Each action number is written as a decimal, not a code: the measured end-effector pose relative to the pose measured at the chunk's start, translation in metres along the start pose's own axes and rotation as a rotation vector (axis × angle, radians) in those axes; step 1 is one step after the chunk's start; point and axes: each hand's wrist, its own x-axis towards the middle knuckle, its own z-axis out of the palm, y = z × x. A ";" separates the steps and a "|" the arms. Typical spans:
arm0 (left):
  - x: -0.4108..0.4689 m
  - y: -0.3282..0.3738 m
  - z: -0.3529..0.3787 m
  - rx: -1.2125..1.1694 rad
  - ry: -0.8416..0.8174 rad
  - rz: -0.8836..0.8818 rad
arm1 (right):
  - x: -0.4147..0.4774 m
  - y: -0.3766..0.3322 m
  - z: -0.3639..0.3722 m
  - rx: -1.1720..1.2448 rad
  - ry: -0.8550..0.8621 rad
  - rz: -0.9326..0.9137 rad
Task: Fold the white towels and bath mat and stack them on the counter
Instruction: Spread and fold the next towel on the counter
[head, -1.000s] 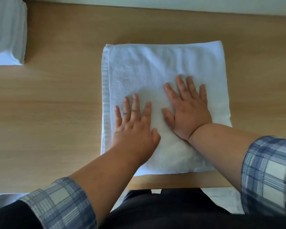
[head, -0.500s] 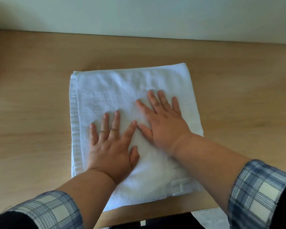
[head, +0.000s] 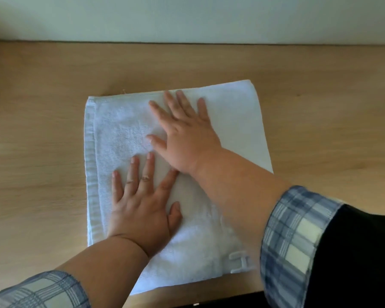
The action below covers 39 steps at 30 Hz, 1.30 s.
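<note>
The folded white towel (head: 120, 130) lies flat on the worktop (head: 36, 152), its near edge right at the worktop's front edge and well short of the back edge. My 2 hands press on it and grip nothing. My left hand (head: 140, 210) is flat on its near-left part, fingers straight and spread. My right hand (head: 187, 138) is flat too, its fingertips reaching the towel's far edge.

A light-brown, wood-grain laminate counter (head: 320, 107) is filling most of the view, its grain running side to side. A plain pale grey-green wall (head: 187, 16) is rising directly behind the counter's far edge, meeting it along a thin shadowed seam. Soft, even light is falling across the counter.
</note>
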 end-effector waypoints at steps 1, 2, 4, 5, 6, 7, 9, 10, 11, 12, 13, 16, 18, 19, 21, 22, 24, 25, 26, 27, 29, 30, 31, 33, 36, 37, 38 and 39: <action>0.001 -0.001 0.000 -0.006 0.011 0.004 | 0.003 0.018 -0.003 -0.029 0.006 0.052; 0.002 -0.002 0.001 -0.007 0.017 0.005 | 0.004 0.038 -0.008 -0.049 0.012 0.120; 0.001 -0.002 0.003 0.006 0.020 0.003 | 0.003 0.077 -0.020 -0.058 0.011 0.309; 0.000 -0.001 0.003 0.013 0.021 -0.001 | 0.000 0.090 -0.025 -0.048 0.023 0.394; 0.000 -0.001 0.003 0.017 0.020 -0.007 | -0.007 0.093 -0.026 -0.029 0.060 0.436; 0.000 -0.001 0.003 0.021 0.016 -0.013 | -0.017 0.087 -0.025 -0.003 0.103 0.414; 0.000 -0.001 0.004 0.026 0.010 -0.016 | -0.052 0.068 -0.013 0.027 0.091 0.232; 0.000 -0.001 0.005 0.026 0.014 -0.017 | -0.071 0.064 -0.005 0.014 0.056 0.171; 0.001 -0.001 0.006 0.027 0.020 -0.018 | -0.088 0.068 0.001 -0.007 0.018 0.187; 0.000 0.000 0.007 0.029 0.023 -0.016 | -0.098 0.077 0.003 -0.010 -0.006 0.282; 0.000 0.000 0.008 0.031 0.027 -0.017 | -0.102 0.085 0.002 0.009 -0.004 0.422; -0.001 -0.001 0.006 0.014 0.029 -0.016 | -0.110 0.074 -0.006 0.020 0.068 0.536; -0.001 -0.001 0.005 -0.003 0.035 -0.009 | -0.137 0.039 0.003 0.097 0.111 0.257; 0.000 -0.001 0.005 -0.006 0.042 -0.008 | -0.157 0.026 0.012 0.091 0.072 0.142; 0.001 0.000 0.006 0.003 0.052 -0.003 | -0.195 0.027 0.022 0.026 -0.072 0.149; 0.000 0.000 0.005 0.011 0.049 0.004 | -0.205 0.039 0.023 0.017 -0.117 0.251; 0.001 -0.001 0.003 0.024 0.033 0.004 | -0.209 0.059 0.017 0.014 -0.129 0.448; 0.003 0.000 0.001 0.024 0.011 0.003 | -0.208 0.061 0.014 -0.003 -0.115 0.476; 0.003 0.001 -0.002 0.017 -0.017 0.000 | -0.208 0.055 0.012 -0.010 -0.072 0.435; 0.004 0.003 -0.006 -0.003 -0.035 -0.001 | -0.210 0.043 0.013 0.006 -0.009 0.327; -0.003 0.006 -0.011 -0.062 -0.009 0.078 | -0.220 0.016 0.021 0.047 0.024 0.079; -0.013 0.008 -0.012 -0.084 0.021 0.183 | -0.227 0.007 0.025 0.040 -0.027 0.006; -0.027 0.009 -0.012 -0.085 0.032 0.307 | -0.233 0.003 0.029 0.019 -0.102 -0.005; -0.061 0.005 -0.004 -0.012 -0.037 0.483 | -0.238 0.009 0.034 -0.025 -0.186 0.050; -0.091 -0.011 0.014 0.171 -0.174 0.427 | -0.241 0.022 0.038 -0.072 -0.207 0.073; -0.092 -0.013 0.017 0.184 -0.173 0.405 | -0.243 0.026 0.038 -0.090 -0.208 0.070; -0.092 -0.015 0.018 0.176 -0.159 0.399 | -0.247 0.030 0.040 -0.119 -0.210 0.060; -0.093 -0.015 0.018 0.160 -0.142 0.399 | -0.252 0.034 0.041 -0.160 -0.221 0.047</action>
